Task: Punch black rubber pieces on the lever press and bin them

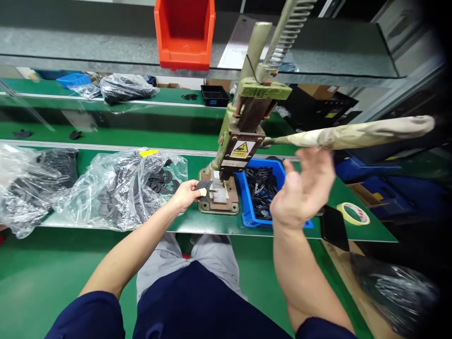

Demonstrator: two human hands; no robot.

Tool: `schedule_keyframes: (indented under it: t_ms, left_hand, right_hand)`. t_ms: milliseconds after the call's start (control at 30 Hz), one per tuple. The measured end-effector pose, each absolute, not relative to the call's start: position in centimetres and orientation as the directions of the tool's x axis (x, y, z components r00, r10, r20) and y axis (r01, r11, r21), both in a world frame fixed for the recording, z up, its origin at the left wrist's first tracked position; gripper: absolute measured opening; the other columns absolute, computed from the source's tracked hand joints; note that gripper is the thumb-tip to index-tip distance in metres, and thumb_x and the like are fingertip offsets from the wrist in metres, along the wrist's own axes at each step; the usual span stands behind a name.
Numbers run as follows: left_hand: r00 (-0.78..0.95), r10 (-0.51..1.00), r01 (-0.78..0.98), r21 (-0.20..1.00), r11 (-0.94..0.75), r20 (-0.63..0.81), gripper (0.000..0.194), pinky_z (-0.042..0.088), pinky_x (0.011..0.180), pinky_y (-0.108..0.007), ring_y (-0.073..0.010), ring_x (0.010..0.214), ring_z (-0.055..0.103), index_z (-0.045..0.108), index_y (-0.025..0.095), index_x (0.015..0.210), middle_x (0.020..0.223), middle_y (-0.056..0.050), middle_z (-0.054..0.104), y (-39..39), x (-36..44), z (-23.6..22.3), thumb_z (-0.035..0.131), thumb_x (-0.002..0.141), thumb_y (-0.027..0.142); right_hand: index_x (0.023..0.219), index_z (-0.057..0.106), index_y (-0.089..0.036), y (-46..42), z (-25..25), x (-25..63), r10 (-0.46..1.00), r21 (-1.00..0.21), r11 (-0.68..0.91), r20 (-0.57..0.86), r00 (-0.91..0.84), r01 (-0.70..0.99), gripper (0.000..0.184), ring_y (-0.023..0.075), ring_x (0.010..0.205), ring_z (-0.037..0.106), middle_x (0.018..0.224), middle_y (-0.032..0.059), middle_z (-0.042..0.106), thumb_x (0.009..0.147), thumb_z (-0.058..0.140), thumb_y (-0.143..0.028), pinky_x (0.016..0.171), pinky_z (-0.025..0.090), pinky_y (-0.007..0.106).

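My left hand pinches a flat black ring-shaped part and holds it on the base of a hand press, right under the ram. A yellow cot covers one fingertip. My right hand is raised in the air with its fingers spread, just below the press's long wrapped lever, not touching it. The fingers are slightly blurred.
A blue tray of small black parts sits right of the press. Clear bags of black rings lie to the left. A roll of tape and a black phone lie at right. A red bin stands on the shelf above.
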State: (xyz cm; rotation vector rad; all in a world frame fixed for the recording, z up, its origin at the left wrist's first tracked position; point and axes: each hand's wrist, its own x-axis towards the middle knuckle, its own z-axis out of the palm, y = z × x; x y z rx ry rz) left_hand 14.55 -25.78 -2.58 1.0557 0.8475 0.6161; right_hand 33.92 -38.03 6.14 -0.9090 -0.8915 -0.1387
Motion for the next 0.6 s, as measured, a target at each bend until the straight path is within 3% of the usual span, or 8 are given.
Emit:
schedule_keyframes:
  t_ms: [33, 67, 100, 167, 267, 400, 600]
  left_hand:
    - [0.554, 0.781, -0.046, 0.927, 0.373, -0.287, 0.042, 0.049, 0.05, -0.02, -0.0102, 0.054, 0.06, 0.063, 0.012, 0.081, 0.067, 0.001, 0.067, -26.1, 13.9, -2.4, 0.092, 0.053, 0.023]
    - [0.563, 0.779, -0.049, 0.93, 0.363, -0.274, 0.043, 0.048, 0.05, -0.02, -0.0102, 0.054, 0.059, 0.063, 0.012, 0.081, 0.067, 0.001, 0.066, -26.3, 13.4, -2.2, 0.092, 0.052, 0.024]
    - [0.575, 0.776, -0.053, 0.934, 0.352, -0.26, 0.044, 0.048, 0.051, -0.02, -0.0102, 0.055, 0.059, 0.064, 0.012, 0.082, 0.067, 0.001, 0.066, -26.6, 12.9, -2.0, 0.092, 0.051, 0.025]
    - [0.611, 0.761, -0.059, 0.946, 0.319, -0.219, 0.043, 0.047, 0.054, -0.021, -0.0105, 0.058, 0.059, 0.065, 0.012, 0.083, 0.069, 0.001, 0.066, -27.2, 12.2, -1.7, 0.091, 0.053, 0.028]
    - [0.675, 0.723, -0.033, 0.973, 0.23, -0.148, 0.037, 0.047, 0.061, -0.022, -0.0114, 0.065, 0.06, 0.067, 0.011, 0.086, 0.074, -0.001, 0.067, -27.8, 11.6, -1.5, 0.087, 0.06, 0.03]
    - [0.798, 0.602, 0.03, 0.999, 0.019, -0.035, 0.03, 0.05, 0.072, -0.025, -0.0151, 0.076, 0.064, 0.071, 0.012, 0.096, 0.085, -0.004, 0.071, -28.4, 10.7, -0.8, 0.078, 0.073, 0.029]
    - [0.939, 0.314, 0.033, 0.869, -0.494, 0.142, 0.02, 0.048, 0.084, -0.025, -0.0171, 0.092, 0.066, 0.074, 0.016, 0.104, 0.1, -0.007, 0.072, -29.8, 9.6, 1.8, 0.062, 0.09, 0.023]
  right_hand:
    - [0.124, 0.059, -0.031, -38.3, 4.3, 33.2, 0.379, -0.768, 0.541, 0.586, 0.716, 0.342, 0.049, 0.0241, 0.129, 0.053, 0.132, 0.0031, 0.058, 0.079, 0.071, -0.047, 0.107, 0.048, 0.048]
    - [0.117, 0.062, -0.03, -38.4, 2.5, 32.5, 0.611, -0.912, 0.373, 0.382, 0.693, 0.173, 0.042, 0.0201, 0.124, 0.055, 0.126, 0.0018, 0.061, 0.08, 0.069, -0.05, 0.107, 0.049, 0.042]
    - [0.11, 0.065, -0.025, -38.5, 0.9, 31.8, 0.732, -0.964, 0.253, 0.244, 0.636, 0.079, 0.039, 0.0198, 0.112, 0.061, 0.114, 0.004, 0.066, 0.081, 0.068, -0.051, 0.098, 0.054, 0.039]
    - [0.096, 0.069, -0.019, -38.2, -1.5, 30.6, 0.896, -0.998, 0.033, 0.003, 0.445, -0.061, 0.037, 0.0174, 0.084, 0.066, 0.087, 0.0051, 0.07, 0.08, 0.068, -0.052, 0.074, 0.058, 0.033]
    - [0.078, 0.068, -0.014, -37.7, -3.1, 29.4, 0.967, -0.958, -0.21, -0.233, 0.103, -0.193, 0.041, 0.0144, 0.055, 0.06, 0.058, 0.0041, 0.063, 0.077, 0.069, -0.054, 0.047, 0.049, 0.026]
    - [0.076, 0.064, -0.014, -38.8, -3.7, 28.4, 0.917, -0.867, -0.394, -0.35, -0.192, -0.304, 0.045, 0.0131, 0.049, 0.053, 0.052, -0.001, 0.052, 0.073, 0.072, -0.058, 0.041, 0.039, 0.024]
    - [0.087, 0.061, -0.015, -42.3, -5.4, 26.1, 0.909, -0.824, -0.408, -0.324, -0.263, -0.393, 0.049, 0.0062, 0.048, 0.039, 0.059, -0.0043, 0.048, 0.071, 0.077, -0.059, 0.043, 0.023, 0.02]
